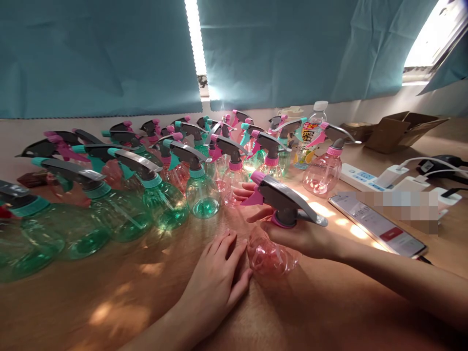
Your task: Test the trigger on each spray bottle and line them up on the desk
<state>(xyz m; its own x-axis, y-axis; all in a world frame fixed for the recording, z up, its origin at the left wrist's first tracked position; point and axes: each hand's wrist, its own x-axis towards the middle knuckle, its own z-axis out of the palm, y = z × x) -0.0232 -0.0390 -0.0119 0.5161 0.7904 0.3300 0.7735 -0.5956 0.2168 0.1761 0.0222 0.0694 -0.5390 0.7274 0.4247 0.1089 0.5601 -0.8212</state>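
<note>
A pink clear spray bottle [272, 256] with a grey and pink trigger head stands slightly tilted near the middle of the table. My right hand [292, 234] is around its neck from the right, thumb and palm just under the head, with some fingers stretched out behind it. My left hand [223, 265] lies flat on the table just left of this bottle, fingers spread a little, holding nothing. Behind my left hand stands a green spray bottle [203, 195] with a teal collar, and to the right rear another pink spray bottle [321, 170].
Several green and pink spray bottles crowd the left and back of the brown table [146, 302]. At right lie a phone [378, 222], a power strip [361, 178] with white plugs, and an open cardboard box [398, 131]. A labelled drink bottle [310, 134] stands behind.
</note>
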